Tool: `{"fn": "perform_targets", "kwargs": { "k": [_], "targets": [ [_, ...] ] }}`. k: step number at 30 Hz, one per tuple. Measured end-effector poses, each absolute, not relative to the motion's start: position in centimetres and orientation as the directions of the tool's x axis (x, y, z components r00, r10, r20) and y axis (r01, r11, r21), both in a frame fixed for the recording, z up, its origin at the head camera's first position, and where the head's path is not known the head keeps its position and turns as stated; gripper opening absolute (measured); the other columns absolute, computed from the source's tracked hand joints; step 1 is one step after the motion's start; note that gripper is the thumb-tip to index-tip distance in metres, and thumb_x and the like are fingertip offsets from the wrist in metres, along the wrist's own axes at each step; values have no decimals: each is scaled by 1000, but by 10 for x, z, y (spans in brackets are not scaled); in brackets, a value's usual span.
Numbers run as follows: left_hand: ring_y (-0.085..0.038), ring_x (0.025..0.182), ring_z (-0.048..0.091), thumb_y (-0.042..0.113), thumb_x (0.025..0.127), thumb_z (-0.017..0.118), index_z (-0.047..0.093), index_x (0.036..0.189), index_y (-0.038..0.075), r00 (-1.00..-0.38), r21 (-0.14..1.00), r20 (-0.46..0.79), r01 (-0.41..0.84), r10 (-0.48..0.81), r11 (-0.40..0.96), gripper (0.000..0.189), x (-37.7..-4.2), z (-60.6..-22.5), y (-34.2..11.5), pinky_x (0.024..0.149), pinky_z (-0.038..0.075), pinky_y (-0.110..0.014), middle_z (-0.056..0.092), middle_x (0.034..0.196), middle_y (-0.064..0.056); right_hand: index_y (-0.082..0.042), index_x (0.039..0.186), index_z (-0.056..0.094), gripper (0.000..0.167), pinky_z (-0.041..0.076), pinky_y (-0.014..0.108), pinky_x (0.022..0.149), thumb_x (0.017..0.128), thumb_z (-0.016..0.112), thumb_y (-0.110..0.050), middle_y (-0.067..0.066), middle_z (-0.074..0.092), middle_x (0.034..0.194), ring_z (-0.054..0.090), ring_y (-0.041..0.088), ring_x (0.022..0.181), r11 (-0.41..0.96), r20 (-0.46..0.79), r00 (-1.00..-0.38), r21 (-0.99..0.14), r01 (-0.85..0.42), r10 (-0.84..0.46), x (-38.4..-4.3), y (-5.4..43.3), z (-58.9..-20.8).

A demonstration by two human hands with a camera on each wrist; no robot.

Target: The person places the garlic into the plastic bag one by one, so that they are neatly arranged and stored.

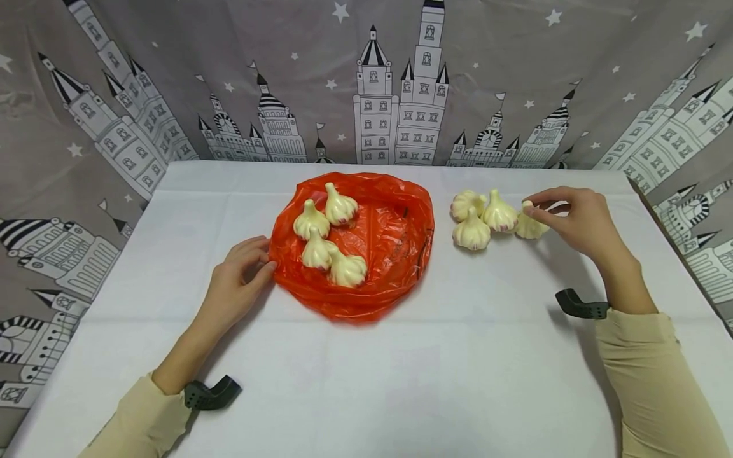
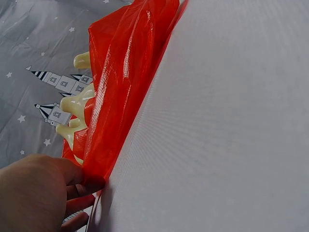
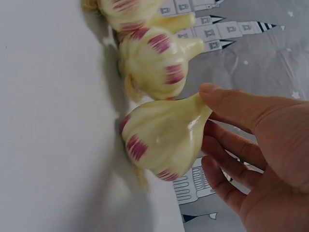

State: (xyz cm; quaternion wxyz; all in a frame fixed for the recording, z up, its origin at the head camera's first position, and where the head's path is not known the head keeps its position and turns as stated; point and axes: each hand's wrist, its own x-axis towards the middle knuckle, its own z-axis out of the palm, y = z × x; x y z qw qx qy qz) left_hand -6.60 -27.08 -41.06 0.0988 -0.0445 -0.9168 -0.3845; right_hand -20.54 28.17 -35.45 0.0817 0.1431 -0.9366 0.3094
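Note:
A red plastic bag (image 1: 395, 254) lies spread with its rim turned up like a bowl, and several garlic bulbs (image 1: 347, 270) sit in its left half. My left hand (image 1: 237, 273) pinches the bag's left rim between thumb and fingers; the left wrist view shows the red film (image 2: 120, 92) at the fingertips. To the right of the bag, my right hand (image 1: 581, 219) pinches a garlic bulb (image 3: 161, 137) by its stem, between thumb and fingers. That bulb's root end is close over the table. Three other garlic bulbs (image 1: 471, 232) stand just left of it.
A white cloth covers the table (image 1: 401, 381). Behind it hangs a grey curtain (image 1: 321, 38) printed with castles and stars. Each wrist wears a black camera mount (image 1: 581, 305), and the sleeves are beige.

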Motion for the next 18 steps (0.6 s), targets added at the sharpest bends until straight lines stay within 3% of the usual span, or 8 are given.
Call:
{"fn": "perform_targets", "kwargs": {
  "k": [6, 9, 13, 18],
  "targets": [
    [-41, 145, 48, 13, 100, 70, 71, 92, 7, -975, 696, 223, 164, 7, 699, 10, -67, -411, -271, 118, 37, -70, 62, 146, -22, -8, 107, 82, 22, 41, 5, 67, 92, 83, -24, 20, 77, 113, 51, -25, 76, 772, 262, -943, -548, -322, -207, -208, 285, -358],
    [-41, 145, 47, 14, 100, 70, 71, 92, 7, -976, 695, 219, 160, 5, 701, 11, -67, -411, -271, 118, 37, -70, 62, 147, -21, -9, 105, 83, 22, 40, 7, 65, 90, 84, -25, -10, 80, 102, 51, -27, 76, 780, 287, -940, -540, -317, -183, -207, 286, -357],
    [-41, 146, 47, 14, 101, 69, 71, 93, 7, -977, 695, 212, 153, 4, 703, 10, -67, -411, -271, 117, 38, -69, 61, 147, -21, -11, 104, 84, 22, 40, 8, 64, 90, 85, -27, -48, 56, 88, 53, -25, 76, 784, 303, -941, -542, -302, -153, -205, 288, -353],
    [-40, 146, 47, 13, 101, 69, 72, 93, 7, -976, 699, 217, 159, 6, 697, 10, -67, -411, -271, 118, 37, -69, 62, 147, -21, -10, 104, 84, 23, 40, 7, 64, 90, 85, -28, -50, 54, 86, 54, -25, 76, 785, 306, -941, -544, -295, -141, -204, 291, -350]
  ]
}}
